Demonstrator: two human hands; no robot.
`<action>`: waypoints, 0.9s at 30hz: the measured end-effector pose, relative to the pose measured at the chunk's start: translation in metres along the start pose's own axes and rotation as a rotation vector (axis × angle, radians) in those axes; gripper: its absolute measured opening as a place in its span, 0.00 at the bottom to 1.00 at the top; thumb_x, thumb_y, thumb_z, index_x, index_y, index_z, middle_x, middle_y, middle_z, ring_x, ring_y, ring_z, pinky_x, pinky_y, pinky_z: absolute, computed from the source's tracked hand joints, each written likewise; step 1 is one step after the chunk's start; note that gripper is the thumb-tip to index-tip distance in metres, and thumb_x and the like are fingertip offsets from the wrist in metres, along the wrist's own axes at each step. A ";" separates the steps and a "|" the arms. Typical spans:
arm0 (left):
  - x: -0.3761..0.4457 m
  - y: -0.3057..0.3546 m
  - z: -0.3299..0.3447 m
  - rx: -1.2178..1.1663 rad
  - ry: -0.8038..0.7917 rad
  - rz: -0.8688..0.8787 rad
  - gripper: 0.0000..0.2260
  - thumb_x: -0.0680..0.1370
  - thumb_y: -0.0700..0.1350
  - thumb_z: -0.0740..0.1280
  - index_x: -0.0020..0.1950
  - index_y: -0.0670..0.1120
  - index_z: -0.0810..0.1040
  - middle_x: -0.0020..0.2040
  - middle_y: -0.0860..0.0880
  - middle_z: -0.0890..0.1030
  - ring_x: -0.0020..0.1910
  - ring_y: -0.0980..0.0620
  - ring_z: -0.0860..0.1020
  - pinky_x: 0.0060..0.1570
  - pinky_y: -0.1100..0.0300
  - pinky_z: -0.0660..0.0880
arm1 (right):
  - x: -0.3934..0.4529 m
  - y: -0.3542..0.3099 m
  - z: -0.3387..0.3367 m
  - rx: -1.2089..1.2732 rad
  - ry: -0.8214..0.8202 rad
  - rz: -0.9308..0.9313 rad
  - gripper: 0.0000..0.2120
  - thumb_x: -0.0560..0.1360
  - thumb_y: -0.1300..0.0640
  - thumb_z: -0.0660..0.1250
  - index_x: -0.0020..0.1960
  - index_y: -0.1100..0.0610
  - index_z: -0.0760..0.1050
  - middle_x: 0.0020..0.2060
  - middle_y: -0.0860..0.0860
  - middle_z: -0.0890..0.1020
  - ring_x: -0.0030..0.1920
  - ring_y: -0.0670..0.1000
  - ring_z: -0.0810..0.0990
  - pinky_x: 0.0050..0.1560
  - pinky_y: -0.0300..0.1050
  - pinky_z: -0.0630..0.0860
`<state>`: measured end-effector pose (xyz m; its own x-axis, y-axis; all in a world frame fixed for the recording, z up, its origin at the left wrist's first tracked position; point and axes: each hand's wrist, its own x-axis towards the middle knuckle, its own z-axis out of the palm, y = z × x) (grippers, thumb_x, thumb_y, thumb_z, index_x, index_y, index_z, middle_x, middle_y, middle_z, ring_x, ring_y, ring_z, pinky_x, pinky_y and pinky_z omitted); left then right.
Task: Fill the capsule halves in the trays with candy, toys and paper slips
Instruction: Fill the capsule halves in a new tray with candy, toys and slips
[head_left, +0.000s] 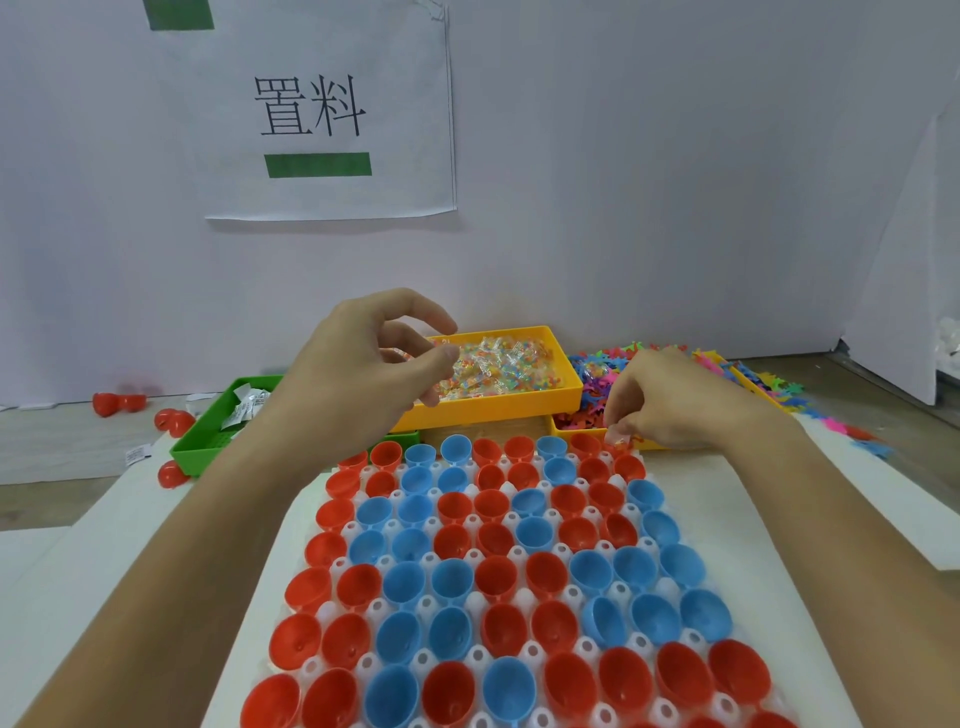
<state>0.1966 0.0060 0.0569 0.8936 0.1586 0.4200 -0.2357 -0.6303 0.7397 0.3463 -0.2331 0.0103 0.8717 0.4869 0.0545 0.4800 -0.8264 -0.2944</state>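
Candy packet (619, 435) pinched in right hand (670, 405) grip, over capsule halves (613, 457).

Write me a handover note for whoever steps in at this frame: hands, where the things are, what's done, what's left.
Left hand: raised in front of the yellow candy bin, fingers curled; some wrapped candies seem to be in it, but I cannot tell for sure.
Right hand: pinching a small clear candy packet over the far right corner of the capsule tray.
Paper slips sit in the green bin, far left; colourful toys are piled far right.
Done: almost nothing; the red and blue halves that can be seen look empty.
Left: candy, toy and slip for nearly every half.
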 end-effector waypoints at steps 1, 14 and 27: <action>0.000 0.000 0.000 0.003 -0.002 0.001 0.04 0.77 0.46 0.70 0.50 0.55 0.80 0.37 0.52 0.84 0.34 0.56 0.83 0.39 0.57 0.80 | 0.000 0.000 0.001 -0.004 -0.002 -0.004 0.04 0.71 0.58 0.77 0.43 0.50 0.86 0.38 0.43 0.83 0.43 0.42 0.80 0.42 0.37 0.73; 0.000 0.001 -0.002 0.015 0.014 -0.013 0.04 0.77 0.48 0.70 0.51 0.55 0.80 0.38 0.55 0.84 0.35 0.57 0.83 0.40 0.58 0.80 | 0.002 0.001 0.004 0.007 -0.005 0.017 0.05 0.74 0.61 0.74 0.47 0.53 0.86 0.44 0.46 0.86 0.45 0.42 0.81 0.46 0.39 0.76; -0.001 0.002 -0.007 0.001 0.012 -0.019 0.06 0.78 0.45 0.68 0.53 0.54 0.81 0.39 0.54 0.85 0.35 0.54 0.83 0.41 0.56 0.81 | 0.005 0.038 0.004 0.042 0.149 0.160 0.15 0.77 0.67 0.64 0.59 0.55 0.82 0.59 0.54 0.83 0.59 0.53 0.79 0.61 0.45 0.73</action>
<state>0.1928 0.0097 0.0614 0.8933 0.1793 0.4121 -0.2184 -0.6282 0.7468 0.3687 -0.2609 -0.0048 0.9427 0.3011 0.1438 0.3330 -0.8757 -0.3497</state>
